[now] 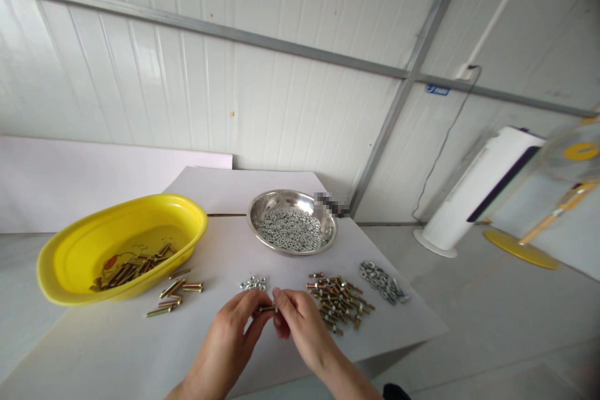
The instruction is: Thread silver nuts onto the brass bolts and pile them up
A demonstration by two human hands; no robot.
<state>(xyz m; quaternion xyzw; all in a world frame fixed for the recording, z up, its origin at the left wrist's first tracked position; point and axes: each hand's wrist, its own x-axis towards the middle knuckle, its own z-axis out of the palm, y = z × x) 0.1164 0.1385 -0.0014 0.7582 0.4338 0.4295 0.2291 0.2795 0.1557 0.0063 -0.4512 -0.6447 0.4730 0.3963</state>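
Observation:
Both my hands meet over the near part of the white table (117,350). My left hand (232,331) pinches a brass-coloured bolt (265,309) by one end. The fingers of my right hand (300,324) close on the bolt's other end. Just beyond my fingers lies a small cluster of silver nuts (253,283). To the right of my hands is a heap of bolts with nuts on them (338,300). A few loose bolts (175,295) lie to the left.
A yellow oval basin (60,262) with bolts in it stands at the left. A steel bowl (328,212) full of nuts sits behind. A small pile of silver washers (382,282) lies near the table's right edge. A white tower fan (473,200) and a yellow-based fan (520,247) stand on the floor.

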